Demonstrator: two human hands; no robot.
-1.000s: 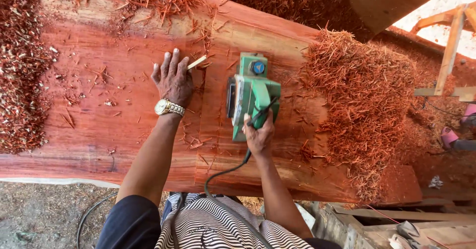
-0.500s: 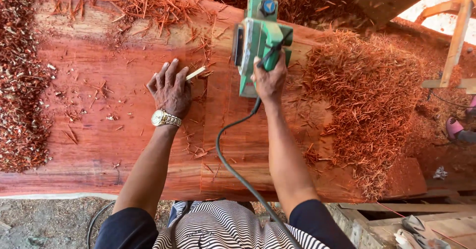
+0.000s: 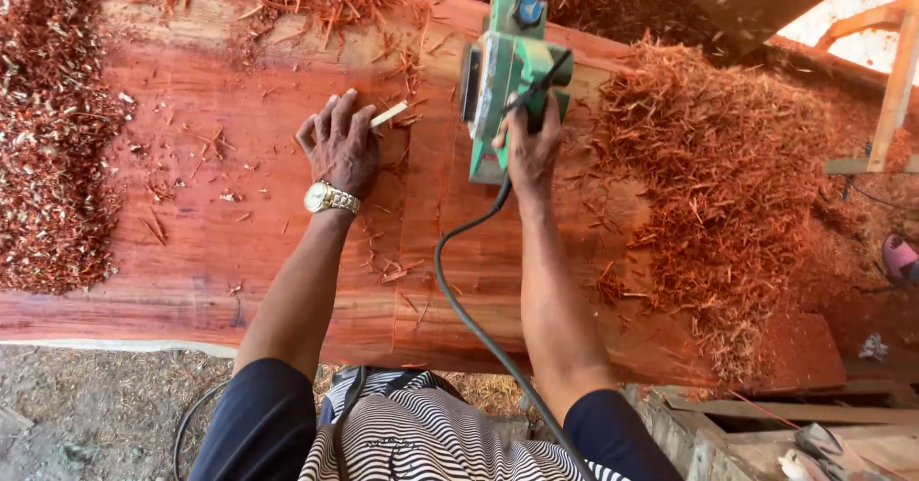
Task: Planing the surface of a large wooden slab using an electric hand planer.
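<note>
Red wood fills most of the view: a broad slab (image 3: 239,251) lies across the frame, its planed face streaked lighter where the grain shows. On it, toward the far edge, sits a green electric planer (image 3: 507,79), tilted a little to the right, with a black cord (image 3: 459,299) running from its near end back across the slab toward the person's striped shirt (image 3: 431,438). The right hand (image 3: 531,146) is clenched around the planer's rear handle, arm stretched out long. The left hand (image 3: 340,146) rests flat on the slab just left of the planer, fingers spread, a gold wristwatch (image 3: 330,197) on the wrist; a pale sliver, probably a pencil or a wood chip (image 3: 388,114), sticks out from between its fingers, so its grip seems loose around that. Heaps of red shavings (image 3: 728,175) pile up on the right of the slab, and more lie along the left edge (image 3: 48,136).
</note>
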